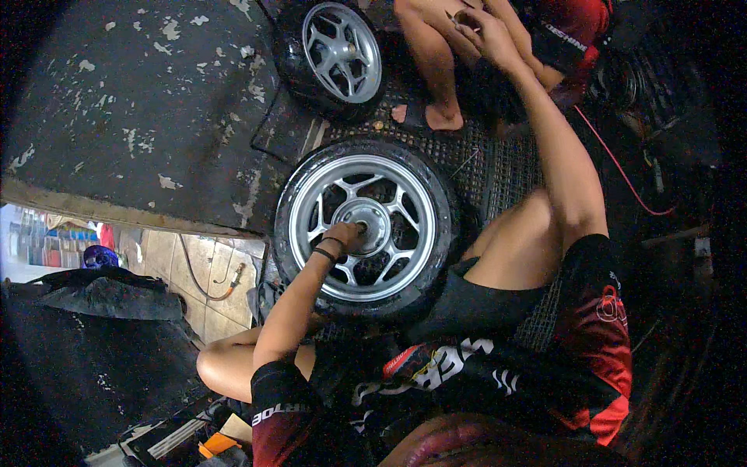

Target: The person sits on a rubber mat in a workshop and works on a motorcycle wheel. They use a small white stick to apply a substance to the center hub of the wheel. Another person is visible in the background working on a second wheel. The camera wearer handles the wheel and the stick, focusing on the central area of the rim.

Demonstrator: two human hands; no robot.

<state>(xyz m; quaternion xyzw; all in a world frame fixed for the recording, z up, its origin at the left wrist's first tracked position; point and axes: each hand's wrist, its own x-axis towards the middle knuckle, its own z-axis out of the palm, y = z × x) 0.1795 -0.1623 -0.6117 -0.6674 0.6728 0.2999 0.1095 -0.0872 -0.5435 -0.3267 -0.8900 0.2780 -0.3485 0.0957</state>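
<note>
Left hand point(344, 235) curls at the round silver hub point(377, 232), hold unclear, right hand point(489, 37) pinches something small, and the black-tyred silver metal wheel point(400, 209) lies flat, seemingly for reach, near the black mesh mat's point(498, 183) left edge.

head view, one: fisheye, left of the pair worn on your head; upright, unmirrored; faces down over your shirt point(467, 370) to the wheel point(379, 230) in front of you, close range; wide field, straight edges bowed, reaching a second wheel point(340, 51) at the upper edge; corners dark.
</note>
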